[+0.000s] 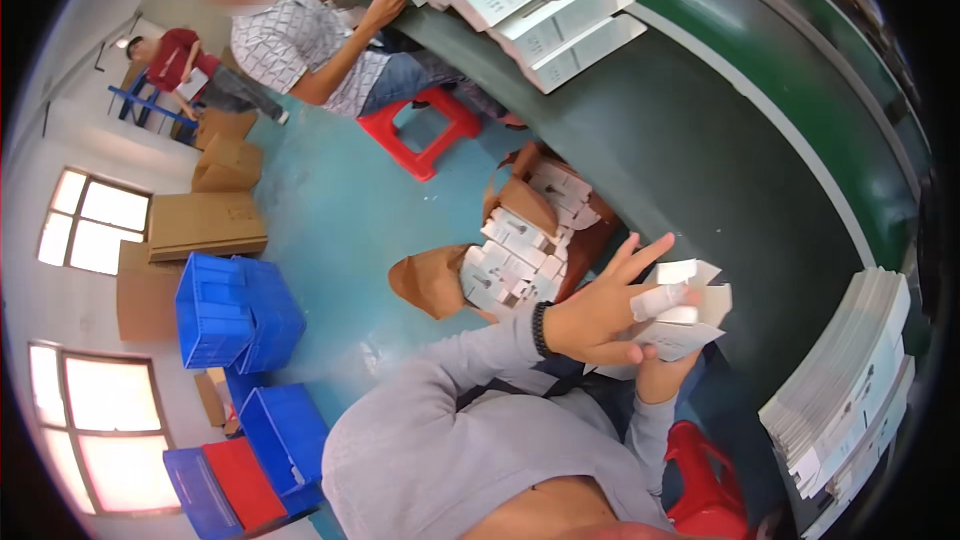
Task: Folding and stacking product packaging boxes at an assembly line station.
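Note:
My left hand [597,315], with a black wristband and a taped finger, lies over a small white folding carton [692,332] with its flaps open. The fingers are spread and the taped finger presses on the carton's top. My right hand [662,376] comes up from below and grips the same carton from underneath; most of it is hidden behind the carton. Both hands hold the carton at the near edge of the dark green table [700,150], above my lap.
A stack of flat white cartons [850,395] lies on the table at right. A brown cardboard box [520,205] full of small white boxes stands on the floor by my knees. A seated co-worker [300,40] handles white cartons [540,0] further along. Red stools [425,135], blue crates [235,310].

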`<state>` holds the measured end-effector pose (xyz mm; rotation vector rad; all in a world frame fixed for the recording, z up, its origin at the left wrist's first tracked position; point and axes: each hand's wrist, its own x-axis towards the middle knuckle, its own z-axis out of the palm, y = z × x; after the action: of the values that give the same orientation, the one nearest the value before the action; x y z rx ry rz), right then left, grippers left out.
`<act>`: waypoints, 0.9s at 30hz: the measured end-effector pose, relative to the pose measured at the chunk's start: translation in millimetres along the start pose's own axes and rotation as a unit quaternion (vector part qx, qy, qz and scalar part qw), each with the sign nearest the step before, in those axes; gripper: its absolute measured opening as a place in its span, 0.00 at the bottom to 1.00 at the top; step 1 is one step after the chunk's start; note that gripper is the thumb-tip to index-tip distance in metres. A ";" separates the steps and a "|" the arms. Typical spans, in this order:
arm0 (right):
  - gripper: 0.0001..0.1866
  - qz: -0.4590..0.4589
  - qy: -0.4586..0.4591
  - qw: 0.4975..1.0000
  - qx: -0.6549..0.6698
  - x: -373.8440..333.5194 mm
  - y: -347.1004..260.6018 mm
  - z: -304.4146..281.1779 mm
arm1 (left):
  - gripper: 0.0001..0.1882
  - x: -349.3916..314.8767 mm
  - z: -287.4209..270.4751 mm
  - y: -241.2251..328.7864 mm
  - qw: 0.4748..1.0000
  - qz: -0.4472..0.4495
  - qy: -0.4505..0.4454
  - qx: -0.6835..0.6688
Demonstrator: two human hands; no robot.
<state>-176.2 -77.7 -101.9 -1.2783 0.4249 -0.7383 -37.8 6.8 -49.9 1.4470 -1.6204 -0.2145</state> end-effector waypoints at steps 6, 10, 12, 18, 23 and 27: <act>0.55 -0.022 0.020 0.992 -0.122 0.1 -4.6 1.1 | 0.31 18.3 -13.0 1.3 0.998 -0.010 -0.053 -0.014; 0.45 -0.083 0.001 0.993 -0.079 -4.2 -11.3 4.6 | 0.21 19.1 17.0 10.2 0.988 -0.062 -0.008 -0.142; 0.36 -0.068 0.099 0.993 0.017 -6.4 -6.7 3.0 | 0.21 21.4 32.5 23.2 0.955 -0.099 0.102 -0.260; 0.26 -0.125 0.133 0.982 0.045 3.0 -21.9 10.7 | 0.24 25.9 42.7 16.4 0.970 0.001 0.154 -0.188; 0.21 -0.178 0.094 0.978 -0.049 4.8 -8.2 -7.3 | 0.23 27.1 34.6 14.0 0.977 0.041 0.126 -0.170; 0.09 -0.016 0.017 1.000 0.008 4.2 -28.7 -7.4 | 0.28 30.3 25.3 16.1 0.989 0.031 0.045 -0.140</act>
<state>-185.6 -89.0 -75.7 -1.2622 0.4267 -0.7888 -63.4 -25.1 -38.2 1.1747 -1.4936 -0.3220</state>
